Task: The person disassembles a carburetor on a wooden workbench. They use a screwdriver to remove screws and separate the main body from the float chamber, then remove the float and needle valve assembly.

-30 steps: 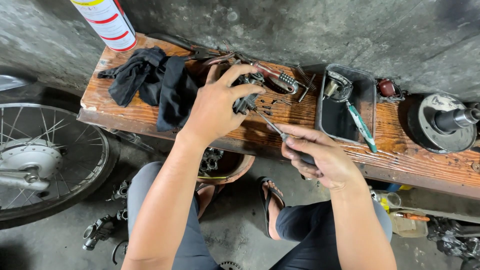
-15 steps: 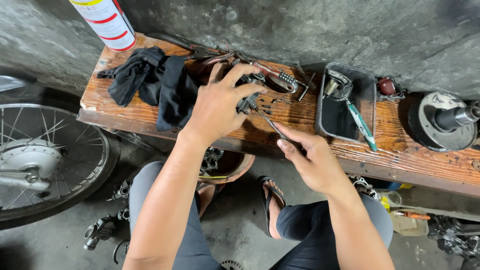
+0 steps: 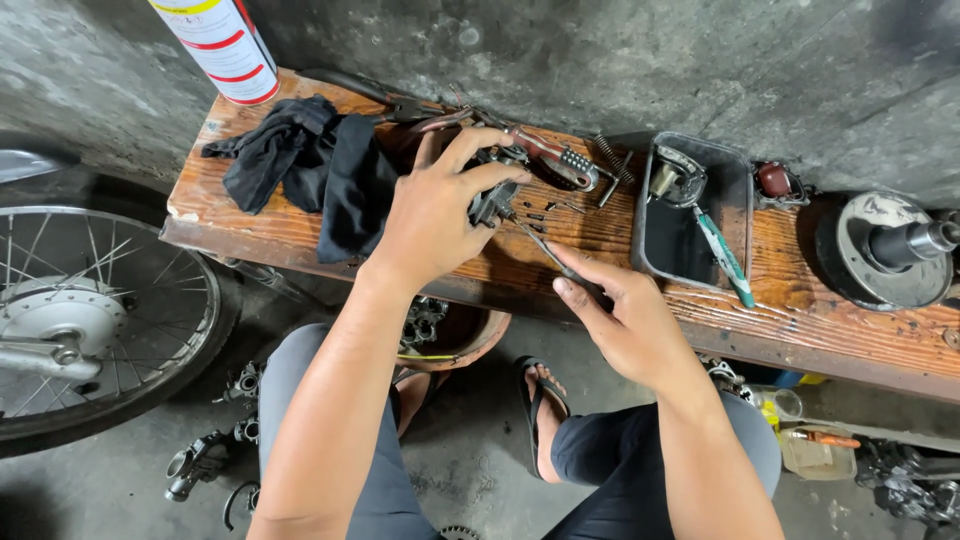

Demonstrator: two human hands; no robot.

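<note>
A spoked wheel [image 3: 95, 320] stood on the floor at the left, beside the long wooden table [image 3: 300, 235] that ran along the rough grey wall. At the table's right end sat a round dark metal drum with a shaft [image 3: 885, 255], and next to it a black rectangular tray [image 3: 690, 240] with a green-handled tool [image 3: 722, 255] leaning over its rim. A white spray can with red bands [image 3: 225, 45] stood at the far left corner, and a black rag [image 3: 305, 170] lay crumpled just below it.

The person sat before the table, a sandalled foot [image 3: 540, 410] on the floor between the knees. The left hand [image 3: 435, 210] was spread over a small dark metal part [image 3: 495, 200] on the table, fingers curled around it and pressing it down; how firmly it was gripped I could not quite tell. The right hand [image 3: 625, 325] was closed around the handle of a thin screwdriver [image 3: 545, 250], whose tip reached up to the metal part. Red-handled pliers [image 3: 550, 160] lay just behind the part, and a few small screws [image 3: 545, 212] were scattered on the wood close by.
</note>
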